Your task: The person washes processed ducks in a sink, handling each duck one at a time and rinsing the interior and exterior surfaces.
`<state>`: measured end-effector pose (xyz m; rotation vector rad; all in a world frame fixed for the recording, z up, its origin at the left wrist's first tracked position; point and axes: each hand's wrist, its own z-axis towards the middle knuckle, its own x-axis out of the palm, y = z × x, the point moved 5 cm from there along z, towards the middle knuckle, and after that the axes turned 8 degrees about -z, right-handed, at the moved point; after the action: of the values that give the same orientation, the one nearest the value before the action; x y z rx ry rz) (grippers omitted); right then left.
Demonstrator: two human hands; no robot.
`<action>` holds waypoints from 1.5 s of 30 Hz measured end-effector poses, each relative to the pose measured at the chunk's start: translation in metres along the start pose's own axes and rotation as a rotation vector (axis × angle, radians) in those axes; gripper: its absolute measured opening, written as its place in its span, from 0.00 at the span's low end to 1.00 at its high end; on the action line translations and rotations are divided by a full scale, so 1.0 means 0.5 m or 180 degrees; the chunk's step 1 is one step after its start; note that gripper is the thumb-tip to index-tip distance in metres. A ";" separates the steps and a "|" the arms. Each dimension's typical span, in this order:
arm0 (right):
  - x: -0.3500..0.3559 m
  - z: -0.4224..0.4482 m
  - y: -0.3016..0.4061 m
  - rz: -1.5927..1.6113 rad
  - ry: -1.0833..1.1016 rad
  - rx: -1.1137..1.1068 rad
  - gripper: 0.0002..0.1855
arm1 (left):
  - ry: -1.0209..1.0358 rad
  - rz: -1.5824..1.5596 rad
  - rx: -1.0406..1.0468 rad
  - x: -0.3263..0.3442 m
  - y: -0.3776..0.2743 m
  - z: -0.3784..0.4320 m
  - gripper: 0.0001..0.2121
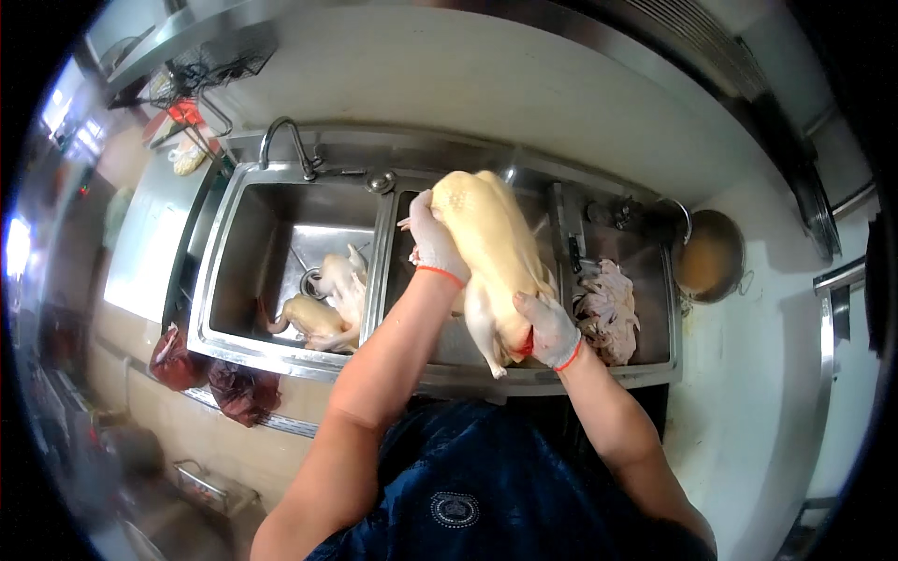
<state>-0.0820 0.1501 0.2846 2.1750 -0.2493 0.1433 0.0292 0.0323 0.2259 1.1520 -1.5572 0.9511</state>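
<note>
A large plucked poultry carcass with pale yellow skin is held above the middle basin of a steel sink. My left hand, in a white knit glove with a red cuff, grips its far end from the left side. At the near end my right hand, gloved the same way, holds the bird beside a red, raw-looking opening. One pale leg points down towards me. The carcass hides most of the middle basin. More plucked poultry lies in the left basin, near its drain.
A pile of pale poultry pieces sits in the right basin, with a black-handled knife at its left. The curved faucet rises behind the left basin. Dark red plastic bags rest on the floor. A round pan stands far right.
</note>
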 end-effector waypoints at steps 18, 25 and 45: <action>-0.989 -0.252 -0.442 0.1722 -0.0667 -0.0883 0.20 | 0.0167 0.1198 0.1443 0.031 -0.002 -0.007 0.22; -1.167 -0.320 -0.828 -0.2563 -0.3880 0.1139 0.32 | 0.0047 0.1444 0.1566 0.057 0.063 -0.029 0.22; -0.167 -0.037 0.024 -0.5151 0.0832 -0.1071 0.38 | 0.0053 0.1205 0.0533 0.092 0.133 -0.034 0.22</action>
<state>-0.1661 0.1688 0.2883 1.4295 1.4807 -0.4893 -0.0361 0.0545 0.2714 0.9743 -1.7433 1.3583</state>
